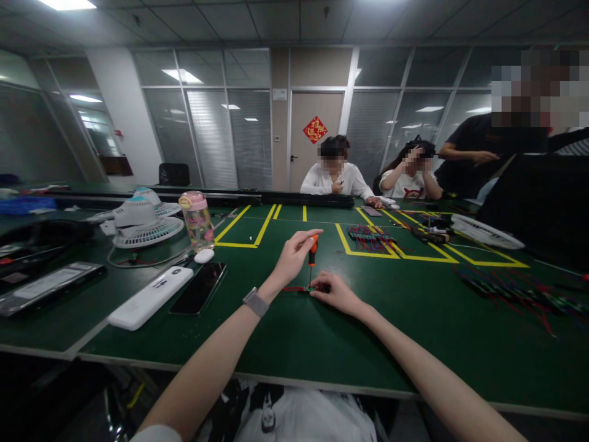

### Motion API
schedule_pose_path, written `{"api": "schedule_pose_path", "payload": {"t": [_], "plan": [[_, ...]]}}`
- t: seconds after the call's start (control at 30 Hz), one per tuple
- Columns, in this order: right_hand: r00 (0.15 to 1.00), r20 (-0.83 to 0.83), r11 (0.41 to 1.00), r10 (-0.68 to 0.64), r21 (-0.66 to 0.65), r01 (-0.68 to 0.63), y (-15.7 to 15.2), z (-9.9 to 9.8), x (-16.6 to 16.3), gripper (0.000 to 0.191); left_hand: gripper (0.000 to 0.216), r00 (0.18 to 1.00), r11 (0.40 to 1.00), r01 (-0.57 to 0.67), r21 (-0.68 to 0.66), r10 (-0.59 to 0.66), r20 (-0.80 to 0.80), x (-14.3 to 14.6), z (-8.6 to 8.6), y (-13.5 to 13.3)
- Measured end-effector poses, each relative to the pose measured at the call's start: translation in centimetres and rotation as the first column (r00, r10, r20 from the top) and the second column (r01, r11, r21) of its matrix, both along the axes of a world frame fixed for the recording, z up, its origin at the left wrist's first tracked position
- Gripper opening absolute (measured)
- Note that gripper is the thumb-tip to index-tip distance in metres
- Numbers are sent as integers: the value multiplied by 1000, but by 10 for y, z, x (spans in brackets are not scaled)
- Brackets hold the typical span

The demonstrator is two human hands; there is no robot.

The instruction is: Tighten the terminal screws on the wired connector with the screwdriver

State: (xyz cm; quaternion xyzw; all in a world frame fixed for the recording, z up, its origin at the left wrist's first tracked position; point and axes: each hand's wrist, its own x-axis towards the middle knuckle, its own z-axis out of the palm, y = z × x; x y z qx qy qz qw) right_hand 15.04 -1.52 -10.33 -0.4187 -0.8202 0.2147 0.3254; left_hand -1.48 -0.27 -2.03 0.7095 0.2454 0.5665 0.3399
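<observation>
My left hand is closed around the handle of an orange and black screwdriver, its index finger stretched over the top. The screwdriver stands upright, its thin shaft pointing down at a small circuit board with red wires that lies on the green table. Beside the board rests my right hand, fingertips pinched at the board's right edge. What exactly lies between those fingertips is partly hidden, but they appear to hold the board steady at the screwdriver's tip.
Left of my arm lie a black phone, a white power bank, a bottle and white fans. Bundles of wired boards sit at the right, one pile inside yellow tape. Several people are across the table.
</observation>
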Motion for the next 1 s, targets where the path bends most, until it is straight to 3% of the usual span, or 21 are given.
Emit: {"api": "schedule_pose_path", "payload": {"t": [0.07,0.13,0.27,0.33,0.37,0.47,0.53,0.67,0.73,0.83,0.9,0.93,1.0], "plan": [[1000,1,1000,1,0,-1,0,0,0,12,31,997,996,78,-42,-78,14,0,1,-1],[1000,3,1000,0,0,0,1,-1,0,12,30,997,996,70,-53,-69,19,0,1,-2],[1000,0,1000,-7,-5,7,2,-2,0,13,22,985,982,-164,89,168,-38,-1,1,-4],[1000,-7,1000,-3,-7,3,2,-2,0,13,24,978,973,-192,131,201,-59,-1,1,-4],[1000,-9,1000,1,-8,-1,1,-1,0,13,27,986,983,-145,111,152,-61,-1,2,-4],[1000,-12,1000,3,-9,-3,0,0,0,12,35,987,984,158,-83,-159,-15,-1,3,-3],[1000,-17,1000,7,-12,-7,0,1,0,14,35,977,966,214,-143,-215,10,-1,3,-2],[1000,-29,1000,2,-27,-3,-1,3,-1,13,22,995,995,-92,26,92,-24,-3,3,-2],[999,-29,999,-13,-33,12,-2,3,-1,12,21,988,985,-148,94,152,-34,-3,4,-2],[999,-21,999,-33,-31,32,-2,4,-2,12,30,998,998,57,-24,-57,-2,-4,6,-3],[999,-22,999,-37,-28,36,-2,4,-3,13,35,976,968,216,-128,-215,22,-3,6,-3],[999,-23,999,-36,-27,36,-2,4,-3,12,35,974,962,228,-151,-226,27,-3,6,-3],[999,-22,999,-34,-19,34,-2,3,-2,12,32,991,981,137,-134,-136,14,-3,5,-3]]}}
